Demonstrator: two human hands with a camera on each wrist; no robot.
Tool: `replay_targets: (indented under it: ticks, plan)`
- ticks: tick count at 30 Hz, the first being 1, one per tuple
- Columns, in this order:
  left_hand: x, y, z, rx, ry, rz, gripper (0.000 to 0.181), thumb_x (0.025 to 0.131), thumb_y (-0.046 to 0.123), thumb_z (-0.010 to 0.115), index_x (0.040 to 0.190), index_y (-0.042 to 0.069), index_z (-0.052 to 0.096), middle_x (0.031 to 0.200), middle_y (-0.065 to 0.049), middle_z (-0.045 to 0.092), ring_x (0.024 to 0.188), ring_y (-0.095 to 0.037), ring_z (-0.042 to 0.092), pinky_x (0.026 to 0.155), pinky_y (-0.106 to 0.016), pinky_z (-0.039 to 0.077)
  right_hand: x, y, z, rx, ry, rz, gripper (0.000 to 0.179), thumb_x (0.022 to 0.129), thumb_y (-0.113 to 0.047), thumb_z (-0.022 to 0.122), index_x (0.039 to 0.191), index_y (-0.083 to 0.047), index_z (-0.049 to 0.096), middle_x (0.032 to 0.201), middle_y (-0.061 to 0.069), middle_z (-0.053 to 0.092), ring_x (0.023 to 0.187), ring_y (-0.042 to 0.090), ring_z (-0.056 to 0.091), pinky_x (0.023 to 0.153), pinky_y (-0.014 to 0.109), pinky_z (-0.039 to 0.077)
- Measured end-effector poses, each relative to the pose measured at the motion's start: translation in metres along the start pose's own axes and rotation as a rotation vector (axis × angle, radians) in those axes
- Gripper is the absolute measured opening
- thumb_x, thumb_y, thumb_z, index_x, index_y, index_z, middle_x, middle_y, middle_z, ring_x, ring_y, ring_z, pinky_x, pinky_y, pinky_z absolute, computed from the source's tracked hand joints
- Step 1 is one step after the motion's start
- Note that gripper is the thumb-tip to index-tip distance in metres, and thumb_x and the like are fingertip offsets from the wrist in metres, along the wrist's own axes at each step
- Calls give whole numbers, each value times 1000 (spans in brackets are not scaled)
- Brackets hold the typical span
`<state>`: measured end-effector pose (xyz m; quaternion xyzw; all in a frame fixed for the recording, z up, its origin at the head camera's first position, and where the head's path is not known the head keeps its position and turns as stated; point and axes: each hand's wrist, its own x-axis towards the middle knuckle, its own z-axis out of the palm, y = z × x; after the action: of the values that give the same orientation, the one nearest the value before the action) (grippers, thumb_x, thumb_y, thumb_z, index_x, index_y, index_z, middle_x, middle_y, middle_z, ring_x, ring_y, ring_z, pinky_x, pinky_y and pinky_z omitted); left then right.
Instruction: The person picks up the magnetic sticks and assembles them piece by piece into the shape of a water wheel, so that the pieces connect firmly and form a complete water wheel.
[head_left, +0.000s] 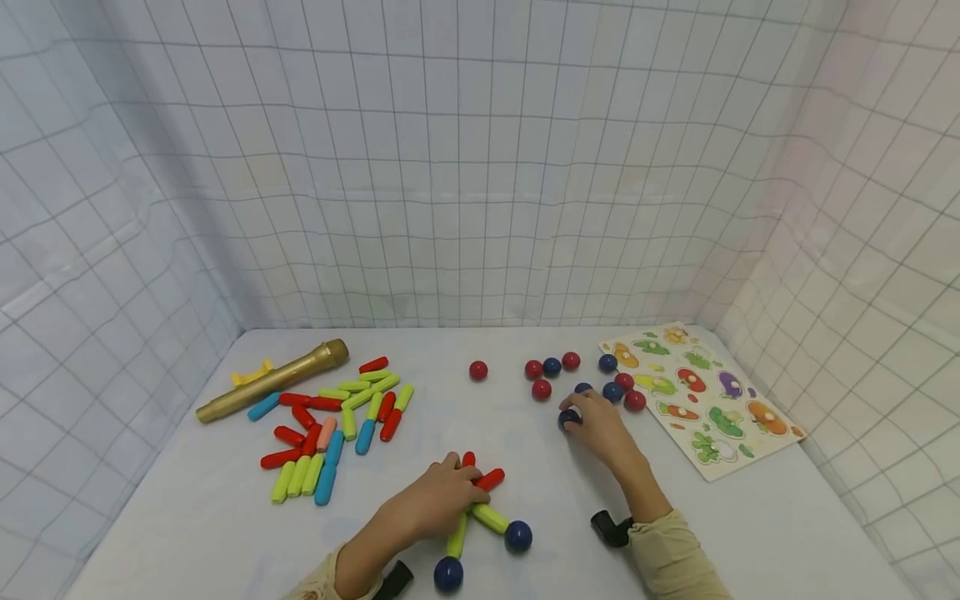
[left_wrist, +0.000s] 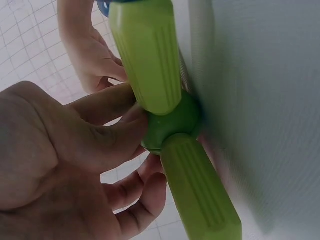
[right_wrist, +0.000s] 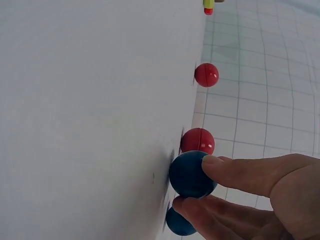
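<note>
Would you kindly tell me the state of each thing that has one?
Left hand: holding green ball
Right hand: pinching blue ball
Green ball: joined to yellow-green sticks
Red balls: without sticks
Left-side sticks: lying flat
Gold tube: lying down
Picture board: lying flat

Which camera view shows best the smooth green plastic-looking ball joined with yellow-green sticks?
Left wrist view: the green ball appears large, though the sticks partly cover it. In the head view, the left hand seemingly hides it; the right wrist view does not show it.
</note>
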<state>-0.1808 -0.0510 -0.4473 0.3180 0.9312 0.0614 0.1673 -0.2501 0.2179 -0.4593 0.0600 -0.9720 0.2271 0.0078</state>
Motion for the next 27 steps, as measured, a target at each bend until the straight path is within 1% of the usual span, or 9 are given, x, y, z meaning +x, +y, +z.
replay_targets:
  ticks: [2, 4, 7, 10, 14, 17, 19, 22, 27]
  plan:
    - [1, 0, 0, 6, 11, 4, 37, 83, 10, 74, 112, 32, 73, 121, 4, 64, 98, -15, 45, 79, -28, 47, -1, -3, 1, 18, -28, -1, 25, 85, -10, 72, 110, -12, 70, 116, 11, 66, 106, 26, 60, 92, 43, 53]
    - [2, 0, 0, 13, 23, 10, 37, 83, 10, 75, 112, 32, 73, 122, 4, 64, 98, -15, 46, 80, -27, 48, -3, -7, 2, 37, -57, -15, 27, 85, -10, 72, 112, -11, 70, 113, 9, 68, 105, 25, 61, 92, 43, 53]
    - [3, 1, 0, 24, 43, 18, 36, 83, 10, 74, 112, 32, 73, 124, 4, 64, 98, -15, 47, 82, -28, 49, -7, -16, 2, 67, -94, -54, 27, 84, -9, 73, 110, -11, 70, 108, 5, 70, 103, 22, 62, 93, 43, 52]
    - [5, 1, 1, 29, 57, 23, 36, 84, 9, 74, 112, 32, 74, 124, 3, 65, 98, -16, 48, 83, -29, 49, -11, -24, 3, 80, -149, -99, 27, 83, -8, 74, 110, -12, 70, 104, 2, 69, 100, 20, 60, 92, 42, 52]
    - [4, 0, 1, 33, 61, 27, 35, 85, 9, 73, 111, 32, 74, 124, 3, 65, 97, -16, 48, 81, -28, 48, -15, -31, 5, 79, -229, -184, 27, 83, -9, 74, 109, -12, 70, 99, 2, 66, 95, 17, 59, 86, 39, 52]
    - [4, 0, 1, 41, 65, 31, 37, 85, 8, 72, 112, 32, 73, 125, 4, 65, 96, -16, 48, 81, -28, 47, -16, -34, 7, 74, -260, -253, 26, 83, -11, 75, 108, -12, 70, 97, 0, 65, 91, 15, 59, 80, 35, 53]
    - [4, -1, 1, 46, 69, 32, 38, 85, 7, 72, 113, 33, 73, 127, 5, 64, 97, -16, 48, 82, -29, 48, -16, -35, 8, 78, -272, -282, 26, 83, -13, 75, 108, -12, 70, 96, -1, 66, 90, 13, 59, 77, 32, 53]
    - [5, -1, 1, 55, 74, 37, 40, 85, 6, 72, 113, 34, 72, 128, 6, 64, 97, -17, 48, 83, -29, 47, -16, -35, 9, 94, -295, -298, 25, 83, -15, 76, 107, -13, 70, 95, -2, 67, 88, 11, 59, 75, 29, 52]
    - [6, -1, 2, 78, 77, 38, 40, 86, 6, 70, 113, 35, 72, 128, 7, 64, 95, -16, 47, 80, -27, 45, -16, -37, 8, 138, -360, -291, 25, 82, -15, 77, 106, -13, 70, 97, -2, 68, 85, 11, 60, 75, 27, 53]
